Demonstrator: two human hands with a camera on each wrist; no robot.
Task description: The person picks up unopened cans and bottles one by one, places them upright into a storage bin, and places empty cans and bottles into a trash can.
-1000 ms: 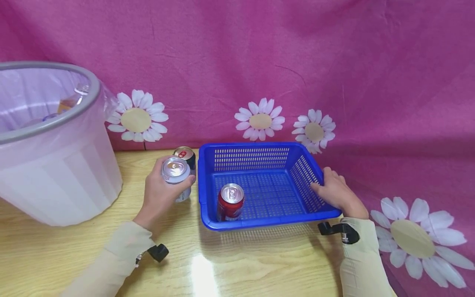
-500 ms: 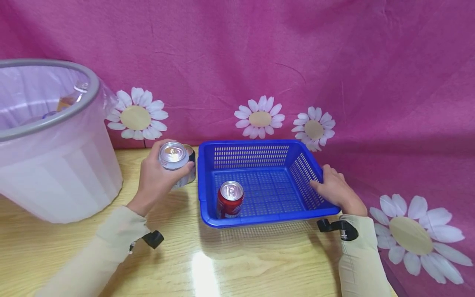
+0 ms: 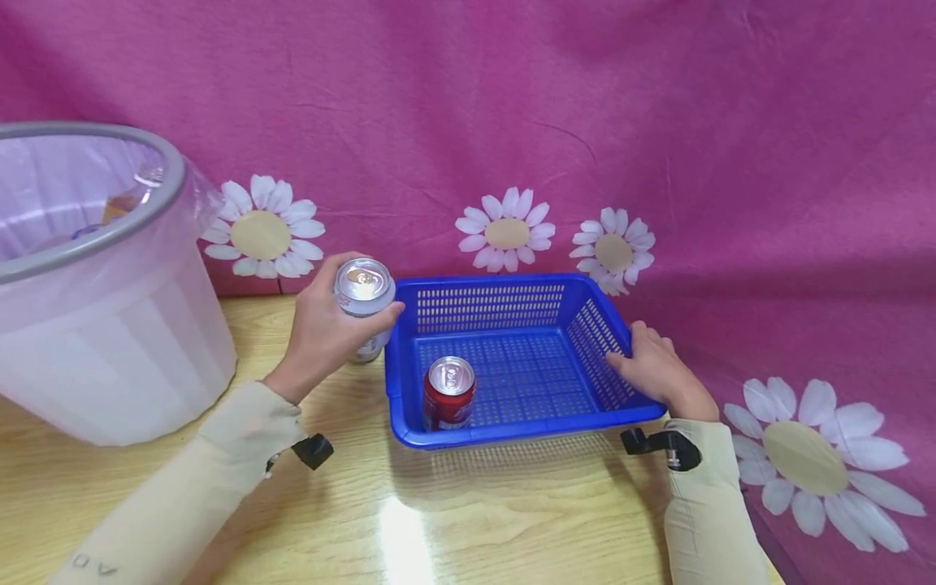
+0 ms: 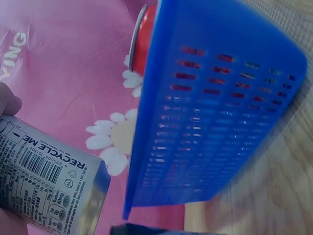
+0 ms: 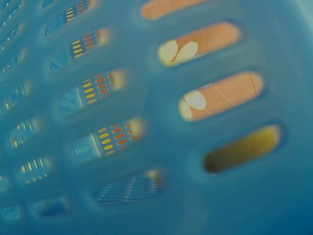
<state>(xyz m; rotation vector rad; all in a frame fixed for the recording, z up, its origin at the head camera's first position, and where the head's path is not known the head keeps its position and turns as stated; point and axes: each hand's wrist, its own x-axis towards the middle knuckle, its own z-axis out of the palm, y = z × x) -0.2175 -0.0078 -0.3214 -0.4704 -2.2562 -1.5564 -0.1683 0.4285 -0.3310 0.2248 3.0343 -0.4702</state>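
Note:
My left hand (image 3: 322, 333) grips a silver-white drink can (image 3: 364, 294) in the head view, beside the left rim of a blue plastic basket (image 3: 504, 428). In the left wrist view this can (image 4: 46, 176) is raised to about rim height, its printed side showing. The dark can seen earlier is hidden behind the hand and held can. Inside the basket, a red can (image 3: 448, 396) stands upright at the near left corner. My right hand (image 3: 661, 375) holds the basket's right rim, thumb on the inner side. Only slotted basket wall (image 5: 146, 107) fills the right wrist view, blurred.
A white bin (image 3: 110, 349) with a grey rim and a clear liner stands on the left, with some items inside. Wood-grain table (image 3: 483, 520) lies under everything. Pink cloth (image 3: 439, 106) with white flowers hangs behind.
My left hand has raised the silver-white can and moved it away from me, then right towards the basket's left rim, covering the dark can. The right hand stays on the basket.

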